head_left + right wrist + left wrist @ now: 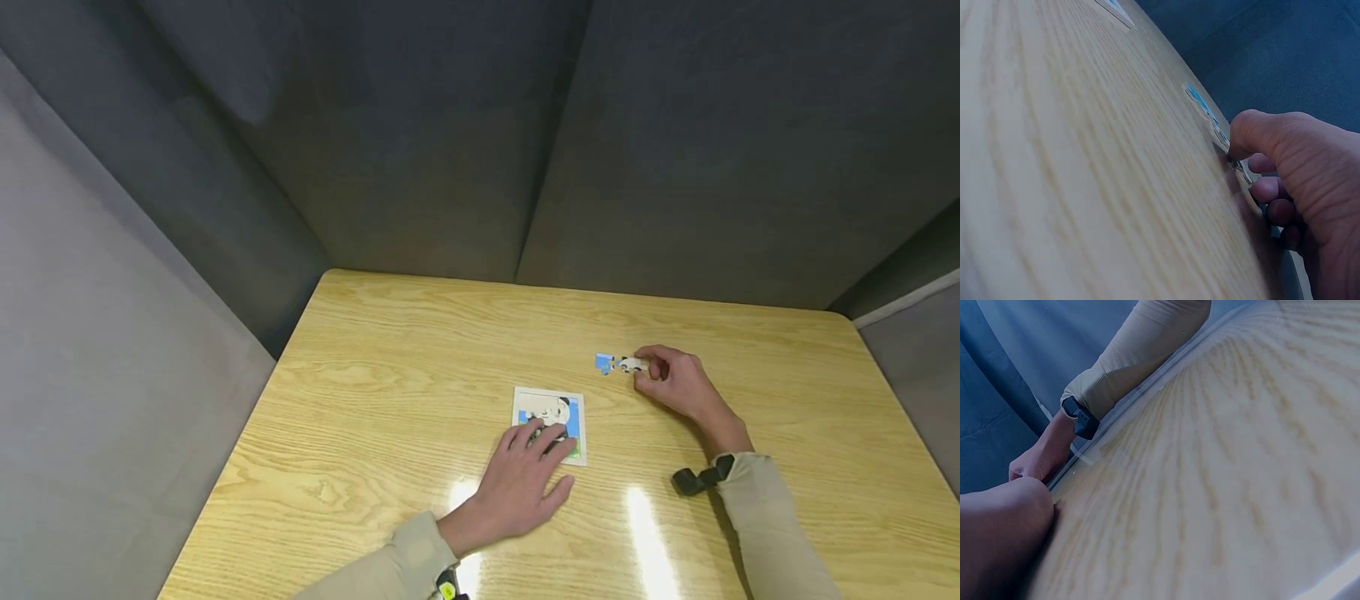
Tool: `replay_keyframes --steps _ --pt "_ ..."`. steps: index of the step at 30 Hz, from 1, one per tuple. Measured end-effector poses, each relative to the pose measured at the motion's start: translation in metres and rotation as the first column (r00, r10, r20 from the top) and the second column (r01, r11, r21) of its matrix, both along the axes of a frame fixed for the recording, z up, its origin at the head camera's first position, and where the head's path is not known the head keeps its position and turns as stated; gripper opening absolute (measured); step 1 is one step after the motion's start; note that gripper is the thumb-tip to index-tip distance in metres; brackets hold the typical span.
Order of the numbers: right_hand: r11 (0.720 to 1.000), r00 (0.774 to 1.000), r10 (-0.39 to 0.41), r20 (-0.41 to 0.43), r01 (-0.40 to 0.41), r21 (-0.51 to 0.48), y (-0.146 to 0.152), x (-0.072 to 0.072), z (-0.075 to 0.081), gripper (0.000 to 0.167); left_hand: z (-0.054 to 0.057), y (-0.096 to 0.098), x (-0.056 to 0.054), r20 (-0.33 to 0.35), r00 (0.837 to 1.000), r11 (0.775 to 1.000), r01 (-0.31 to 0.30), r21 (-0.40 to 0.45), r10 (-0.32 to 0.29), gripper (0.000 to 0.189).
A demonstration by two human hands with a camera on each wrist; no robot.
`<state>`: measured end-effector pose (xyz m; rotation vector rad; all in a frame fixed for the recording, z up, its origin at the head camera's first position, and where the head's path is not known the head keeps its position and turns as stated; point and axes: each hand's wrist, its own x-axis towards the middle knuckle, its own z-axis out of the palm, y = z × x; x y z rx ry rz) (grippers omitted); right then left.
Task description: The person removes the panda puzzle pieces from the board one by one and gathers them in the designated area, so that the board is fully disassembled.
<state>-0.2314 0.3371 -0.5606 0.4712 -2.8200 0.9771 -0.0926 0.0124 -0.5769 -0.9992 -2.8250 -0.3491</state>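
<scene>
My left hand (517, 483) rests with spread fingers over the lower part of a small square picture puzzle (516, 408), which has a pale frame and a cartoon figure on blue and green. Those fingers hide part of the picture. Farther right, my right hand (678, 385) pinches the right end of a white and black puzzle piece (632, 364) between thumb and fingers, low at the tabletop. Just left of it lies a blue puzzle piece (603, 362); whether the two pieces interlock, I cannot tell. The right wrist view shows the thumb (1254, 134) against the piece.
The wooden table (360, 433) has rounded far corners. Dark cloth panels (420, 167) stand behind it, and a grey panel (112, 333) is at the left. A black wrist device (701, 477) hangs beside the right sleeve. Light glares off the near tabletop.
</scene>
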Motion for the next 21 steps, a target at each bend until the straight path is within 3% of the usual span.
replay_keyframes --steps 9,16,21 --pt "1.000 1.000 -0.022 -0.020 0.022 0.003 -0.002 0.006 0.001 0.027 0.001 0.001 0.001 0.001 1.000 1.000 0.001 0.011 -0.001 0.049" --pt "0.999 0.991 -0.040 -0.131 0.039 -0.008 -0.010 0.018 0.004 0.028 0.001 0.000 0.001 0.009 1.000 1.000 0.006 0.015 -0.006 0.050" --pt "0.998 0.981 -0.011 -0.192 0.000 -0.057 -0.022 0.029 0.008 0.025 0.002 0.000 0.000 0.009 1.000 1.000 0.007 0.014 -0.007 0.050"
